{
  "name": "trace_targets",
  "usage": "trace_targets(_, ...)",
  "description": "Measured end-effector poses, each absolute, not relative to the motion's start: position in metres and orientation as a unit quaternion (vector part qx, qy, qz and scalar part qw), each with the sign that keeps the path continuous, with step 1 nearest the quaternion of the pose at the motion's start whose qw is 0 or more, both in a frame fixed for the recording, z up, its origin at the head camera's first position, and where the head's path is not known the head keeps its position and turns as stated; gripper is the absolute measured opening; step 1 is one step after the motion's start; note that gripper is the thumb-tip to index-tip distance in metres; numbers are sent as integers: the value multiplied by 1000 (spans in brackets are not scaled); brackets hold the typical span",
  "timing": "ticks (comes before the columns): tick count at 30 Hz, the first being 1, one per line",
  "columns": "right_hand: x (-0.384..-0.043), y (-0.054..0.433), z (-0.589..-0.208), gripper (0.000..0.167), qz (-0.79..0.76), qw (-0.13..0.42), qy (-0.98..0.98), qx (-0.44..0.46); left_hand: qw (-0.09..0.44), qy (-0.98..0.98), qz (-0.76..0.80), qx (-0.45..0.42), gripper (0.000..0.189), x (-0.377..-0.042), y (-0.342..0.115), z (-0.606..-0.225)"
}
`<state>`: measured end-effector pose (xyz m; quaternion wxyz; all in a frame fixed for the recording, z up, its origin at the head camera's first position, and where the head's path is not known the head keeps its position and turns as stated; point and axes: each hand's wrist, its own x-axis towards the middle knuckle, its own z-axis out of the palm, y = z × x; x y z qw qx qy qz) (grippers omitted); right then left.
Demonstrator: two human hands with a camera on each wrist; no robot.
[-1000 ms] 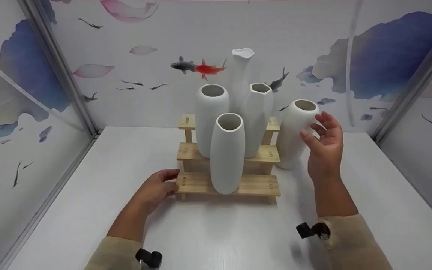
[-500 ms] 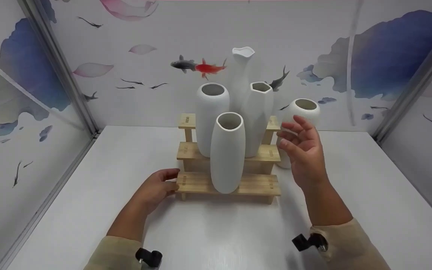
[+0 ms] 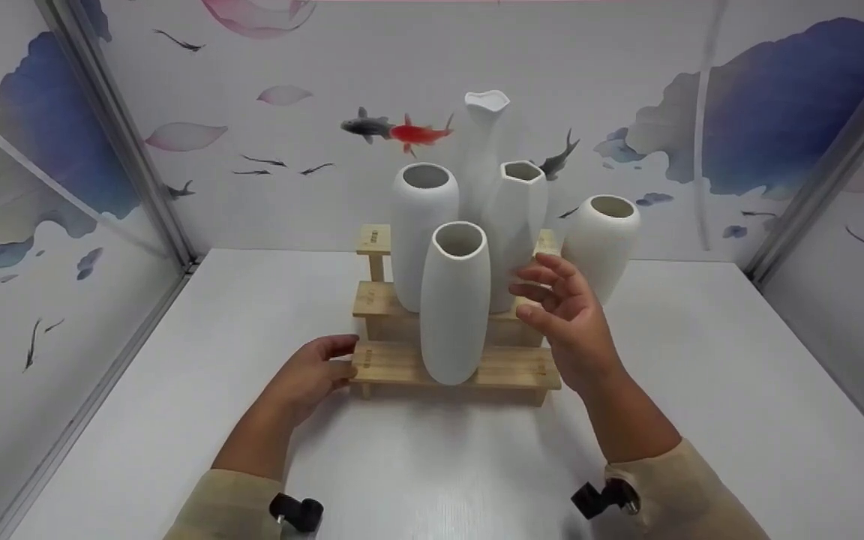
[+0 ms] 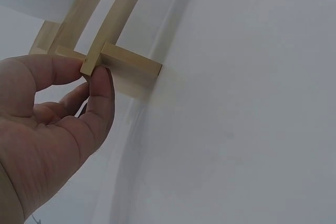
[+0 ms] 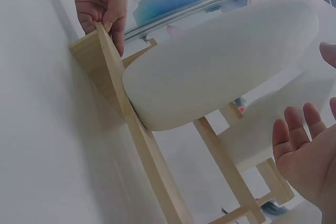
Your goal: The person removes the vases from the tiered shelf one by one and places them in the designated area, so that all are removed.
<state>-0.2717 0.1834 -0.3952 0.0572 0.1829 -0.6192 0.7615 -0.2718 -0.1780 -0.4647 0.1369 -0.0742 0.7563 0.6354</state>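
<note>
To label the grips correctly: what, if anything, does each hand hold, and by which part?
The left hand pinches the wooden stand by the left end of its lowest shelf. The right hand holds nothing.

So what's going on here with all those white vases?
Someone's left hand pinches the end of the bottom step of a wooden stand. Their right hand hovers near the stand's other end, fingers loosely bent, holding nothing. One vase stands on the bottom step, and a round-mouthed vase and an angular-mouthed vase on the middle one. A wavy-rimmed vase rises behind, its base hidden. Another white vase is off to the right.
</note>
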Motion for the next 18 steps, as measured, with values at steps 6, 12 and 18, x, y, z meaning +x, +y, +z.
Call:
trace_targets(6,-272,174,-404,66,765,35,-618,179,137,754,637,-80,54,-273,-179,-466)
trace_targets(12,-271,168,-409,66,770,19,-611,183,133,750,644,-64,57,-271,-178,-466)
trace_targets(18,-271,164,-416,69,751,-9,-632,191,133,749,646,-64,57,-271,-178,-466)
